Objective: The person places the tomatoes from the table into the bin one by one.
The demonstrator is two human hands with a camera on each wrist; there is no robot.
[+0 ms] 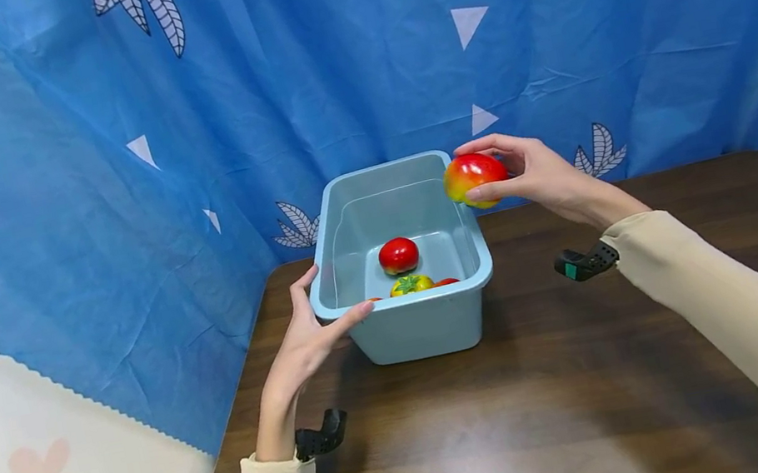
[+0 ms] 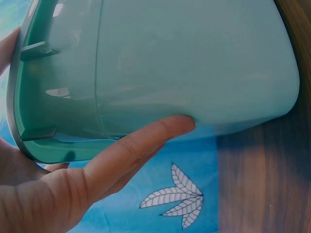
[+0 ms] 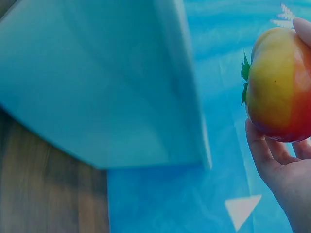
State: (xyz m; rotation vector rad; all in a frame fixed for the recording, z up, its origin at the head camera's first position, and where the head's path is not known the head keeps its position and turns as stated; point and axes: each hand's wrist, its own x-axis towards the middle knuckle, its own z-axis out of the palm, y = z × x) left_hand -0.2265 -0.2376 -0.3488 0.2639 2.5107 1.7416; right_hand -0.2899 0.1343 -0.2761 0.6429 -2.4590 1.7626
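Observation:
My right hand [image 1: 528,172] grips a red-and-yellow tomato [image 1: 471,178] between thumb and fingers, just above the right rim of a light blue plastic bin [image 1: 414,327]. Green leaves at the tomato's stem end show in the right wrist view, where the tomato [image 3: 274,87] is partly cut off by the frame edge. At the bin's near left corner, my left hand [image 1: 308,333] holds the rim, thumb over the front edge. One finger [image 2: 141,141] lies along the outer wall. Inside are a red tomato [image 1: 398,255], a yellow-green one [image 1: 409,285] and red ones partly hidden by the front wall.
The bin stands on a dark brown wooden table [image 1: 566,389], near its back edge. Behind it hangs a blue curtain [image 1: 346,48] with leaf and triangle prints. A pale cloth [image 1: 68,460] with a flower hangs at the left. Black straps [image 1: 585,263] sit at both wrists.

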